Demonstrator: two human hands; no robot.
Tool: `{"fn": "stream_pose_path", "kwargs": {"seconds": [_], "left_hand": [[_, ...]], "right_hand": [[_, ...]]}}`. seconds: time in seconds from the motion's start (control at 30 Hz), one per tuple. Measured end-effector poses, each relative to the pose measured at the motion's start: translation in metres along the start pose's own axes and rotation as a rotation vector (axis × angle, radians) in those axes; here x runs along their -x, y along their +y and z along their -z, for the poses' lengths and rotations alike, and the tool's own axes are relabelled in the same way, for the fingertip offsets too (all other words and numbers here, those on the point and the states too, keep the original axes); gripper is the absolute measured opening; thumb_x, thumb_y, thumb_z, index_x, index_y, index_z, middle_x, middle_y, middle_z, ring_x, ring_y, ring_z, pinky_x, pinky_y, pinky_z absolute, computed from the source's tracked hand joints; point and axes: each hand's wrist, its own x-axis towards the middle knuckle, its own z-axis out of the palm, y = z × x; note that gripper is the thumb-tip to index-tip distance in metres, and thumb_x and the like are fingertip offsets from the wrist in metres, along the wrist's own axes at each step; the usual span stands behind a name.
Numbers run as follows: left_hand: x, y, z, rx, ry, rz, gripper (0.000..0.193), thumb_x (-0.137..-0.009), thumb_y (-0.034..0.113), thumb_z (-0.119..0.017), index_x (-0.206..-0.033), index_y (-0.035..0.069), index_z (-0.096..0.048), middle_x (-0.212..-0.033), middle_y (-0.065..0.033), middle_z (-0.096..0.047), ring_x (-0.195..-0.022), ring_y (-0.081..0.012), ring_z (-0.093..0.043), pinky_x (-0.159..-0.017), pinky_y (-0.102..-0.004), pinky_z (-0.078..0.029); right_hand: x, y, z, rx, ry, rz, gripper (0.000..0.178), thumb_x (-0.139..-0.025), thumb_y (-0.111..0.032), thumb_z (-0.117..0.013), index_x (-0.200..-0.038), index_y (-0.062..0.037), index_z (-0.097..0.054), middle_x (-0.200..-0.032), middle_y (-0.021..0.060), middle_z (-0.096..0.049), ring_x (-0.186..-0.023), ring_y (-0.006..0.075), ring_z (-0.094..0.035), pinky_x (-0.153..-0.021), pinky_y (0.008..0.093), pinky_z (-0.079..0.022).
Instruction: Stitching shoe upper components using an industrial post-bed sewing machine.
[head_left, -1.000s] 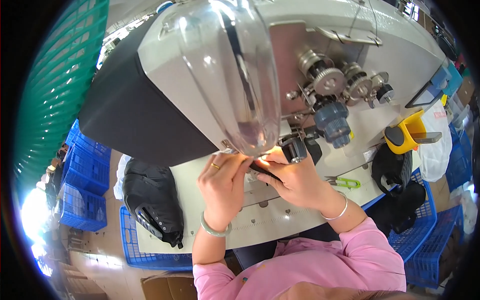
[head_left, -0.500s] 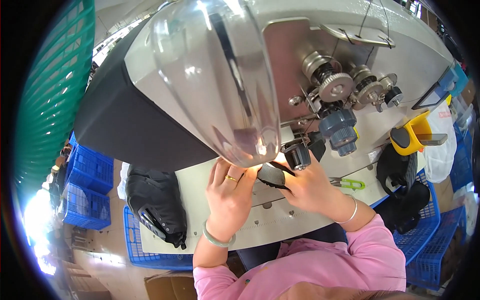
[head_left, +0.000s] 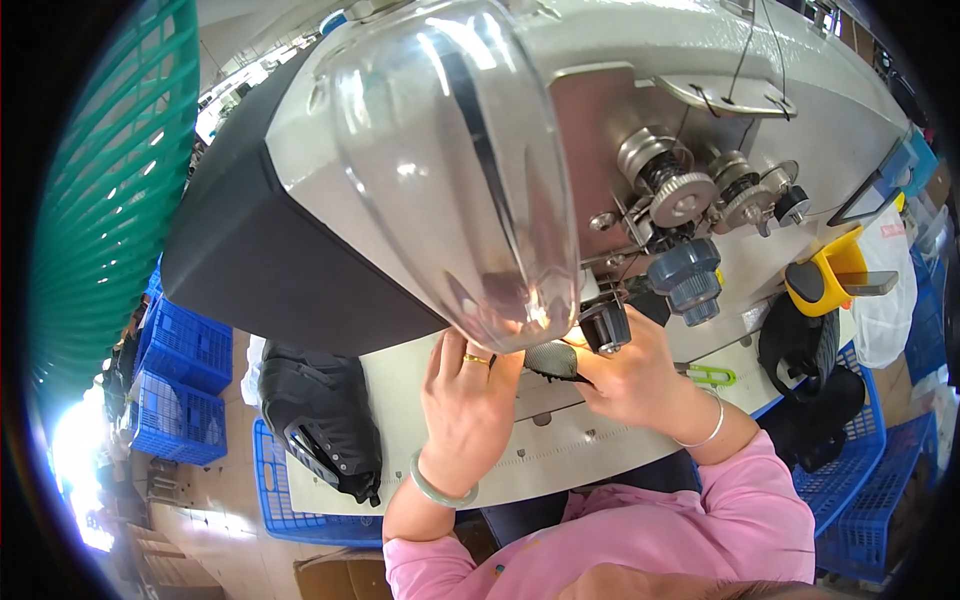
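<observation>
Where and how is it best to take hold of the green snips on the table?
The green snips are probably best pinched by the rounded end of the handle, coming from the right. They lie with this end pointing right, while the metal end is beside the right hand, so the left side seems crowded.

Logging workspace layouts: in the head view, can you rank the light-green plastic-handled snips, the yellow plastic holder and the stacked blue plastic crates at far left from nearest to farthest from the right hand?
1. Light-green plastic-handled snips: just right of the right hand.
2. Yellow plastic holder: farther right, beyond the snips.
3. Stacked blue plastic crates: far left.
</observation>
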Motion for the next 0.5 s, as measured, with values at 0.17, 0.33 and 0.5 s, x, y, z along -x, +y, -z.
{"fn": "stream_pose_path", "kwargs": {"seconds": [0.17,0.33,0.5], "left_hand": [[-0.0027,-0.0026,-0.0011,-0.013,0.016,-0.008,0.025,-0.072,-0.002,-0.065,-0.095,0.005,-0.063,-0.098,-0.0082,-0.057,-0.089,-0.0301,-0.059,-0.070,-0.0389,-0.051],[-0.0019,-0.0049,-0.0013,-0.016,-0.013,-0.016,0.027,-0.071,-0.002,-0.064,-0.098,0.005,-0.064,-0.097,-0.0078,-0.058,-0.089,-0.0295,-0.060,-0.070,-0.0377,-0.053],[-0.0007,-0.0053,-0.0035,-0.051,-0.015,-0.053,0.019,-0.067,0.003,-0.066,-0.085,0.001,-0.064,-0.099,-0.0091,-0.056,-0.092,-0.0278,-0.056,-0.069,-0.0357,-0.052]], "right_hand": [[0.0013,-0.0015,-0.0052,0.023,0.024,-0.012,0.025,-0.056,-0.009,-0.068,-0.081,-0.0108,-0.061,-0.083,0.0019,-0.060,-0.074,0.0230,-0.059,-0.058,0.0356,-0.045],[0.0010,0.0000,-0.0072,0.039,0.038,-0.005,0.020,-0.055,-0.009,-0.069,-0.072,-0.0106,-0.057,-0.073,0.0014,-0.055,-0.070,0.0222,-0.058,-0.054,0.0360,-0.043],[-0.0001,0.0015,-0.0069,0.033,0.020,-0.018,0.023,-0.053,-0.010,-0.070,-0.071,-0.0112,-0.057,-0.075,0.0011,-0.055,-0.070,0.0220,-0.058,-0.056,0.0360,-0.044]]}}
